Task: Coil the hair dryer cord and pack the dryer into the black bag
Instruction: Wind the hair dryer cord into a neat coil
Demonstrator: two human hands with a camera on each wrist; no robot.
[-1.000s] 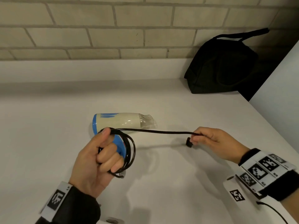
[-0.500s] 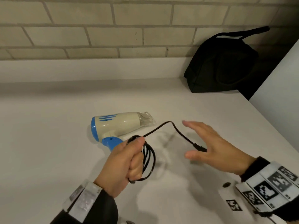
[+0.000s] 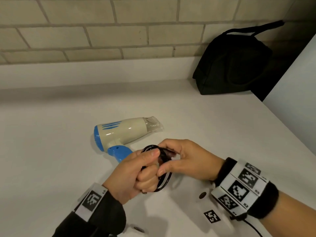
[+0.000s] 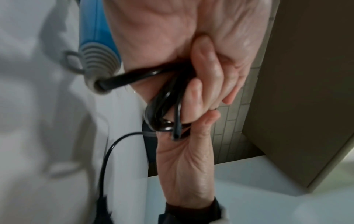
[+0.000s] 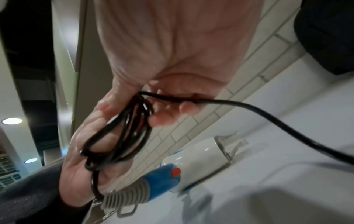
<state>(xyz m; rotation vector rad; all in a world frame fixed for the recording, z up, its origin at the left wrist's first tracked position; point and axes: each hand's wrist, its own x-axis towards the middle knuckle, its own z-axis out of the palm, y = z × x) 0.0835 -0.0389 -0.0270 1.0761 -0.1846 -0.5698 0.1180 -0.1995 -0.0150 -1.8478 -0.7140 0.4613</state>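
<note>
The cream and blue hair dryer (image 3: pixel 123 132) lies on the white counter (image 3: pixel 51 151), nozzle pointing right. Its black cord (image 3: pixel 164 182) is gathered in loops just in front of the blue handle (image 3: pixel 119 152). My left hand (image 3: pixel 150 168) grips the loops in a fist, thumb on top. My right hand (image 3: pixel 164 158) meets it from the right and pinches the top of the coil. The left wrist view shows fingers (image 4: pixel 203 72) curled round the cord (image 4: pixel 162 109). The right wrist view shows the coil (image 5: pixel 124 133) across the left palm. The black bag (image 3: pixel 236 62) stands at the back right.
A brick wall (image 3: pixel 102 35) and a low white ledge (image 3: pixel 85 72) run behind the counter. A white panel (image 3: pixel 290 100) closes off the right side beside the bag. A thin black cable (image 3: pixel 253 228) hangs from my right wrist band.
The right hand was open beside the loose cord end; it has moved left and now pinches the coil. The loose tail is gathered into the loops. The left hand keeps its grip.
</note>
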